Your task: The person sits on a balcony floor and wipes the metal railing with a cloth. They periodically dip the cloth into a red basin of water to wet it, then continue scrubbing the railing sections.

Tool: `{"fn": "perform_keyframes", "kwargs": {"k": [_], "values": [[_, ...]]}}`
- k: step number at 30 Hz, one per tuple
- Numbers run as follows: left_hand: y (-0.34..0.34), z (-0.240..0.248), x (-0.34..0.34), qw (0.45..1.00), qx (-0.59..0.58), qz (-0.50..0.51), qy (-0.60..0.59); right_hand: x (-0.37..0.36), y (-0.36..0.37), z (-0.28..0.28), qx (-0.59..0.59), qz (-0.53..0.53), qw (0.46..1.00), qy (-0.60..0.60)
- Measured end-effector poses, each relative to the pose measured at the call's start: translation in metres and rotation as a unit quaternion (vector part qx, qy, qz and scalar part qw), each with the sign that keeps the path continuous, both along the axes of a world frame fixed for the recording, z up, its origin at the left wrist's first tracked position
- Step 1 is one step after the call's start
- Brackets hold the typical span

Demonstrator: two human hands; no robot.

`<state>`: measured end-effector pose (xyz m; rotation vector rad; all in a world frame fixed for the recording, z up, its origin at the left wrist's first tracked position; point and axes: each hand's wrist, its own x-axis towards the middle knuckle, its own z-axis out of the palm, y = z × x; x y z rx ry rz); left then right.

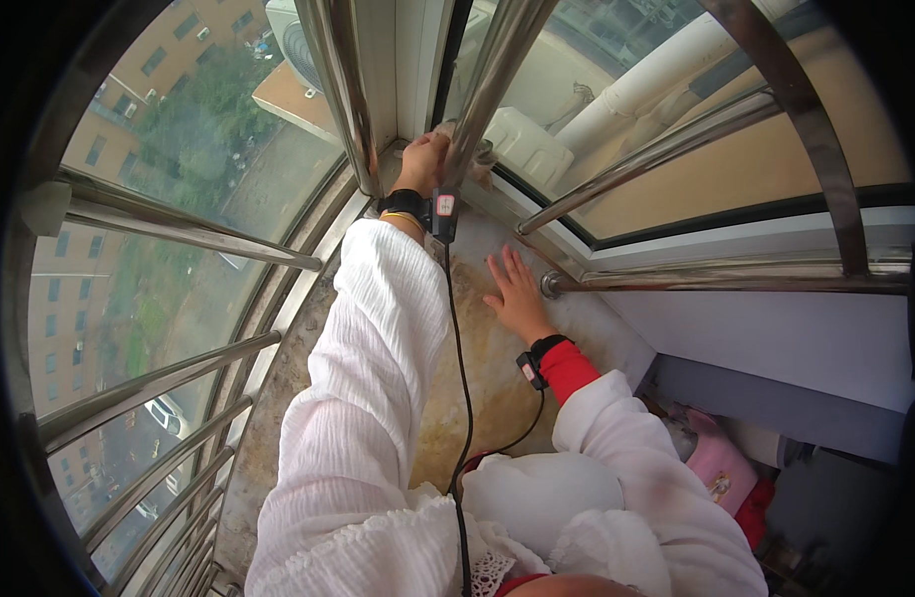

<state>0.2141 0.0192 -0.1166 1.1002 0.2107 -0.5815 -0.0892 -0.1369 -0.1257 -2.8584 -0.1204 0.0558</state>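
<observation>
Left hand [424, 164] is curled up by the metal post [488, 95]; a pale crumpled rag-looking thing [484, 164] sits just past the fingers, can't tell if they're gripping it. Right hand [522, 298]'s open, palm down on the stained ledge [499, 383].

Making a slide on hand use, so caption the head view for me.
Left hand in the window corner beside steel bars, right hand spread on a stained ledge.
</observation>
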Motion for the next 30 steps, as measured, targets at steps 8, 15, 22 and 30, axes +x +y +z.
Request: {"fn": "perform_keyframes", "kwargs": {"k": [8,15,22,30], "values": [[0.013,0.143,0.006,0.929,-0.344,0.099,0.097,-0.001,-0.001,-0.003,-0.005,-0.009,1.0,0.018],[0.007,0.346,-0.028,0.807,-0.241,0.056,-0.536,-0.001,-0.003,0.001,-0.007,0.01,1.0,0.01],[0.022,0.308,-0.028,0.805,0.004,0.03,-0.592,0.0,0.0,0.009,-0.003,0.007,1.0,0.005],[0.026,0.266,-0.057,0.944,-0.002,-0.048,-0.326,0.002,-0.006,0.011,0.051,-0.004,0.995,0.082]]}}
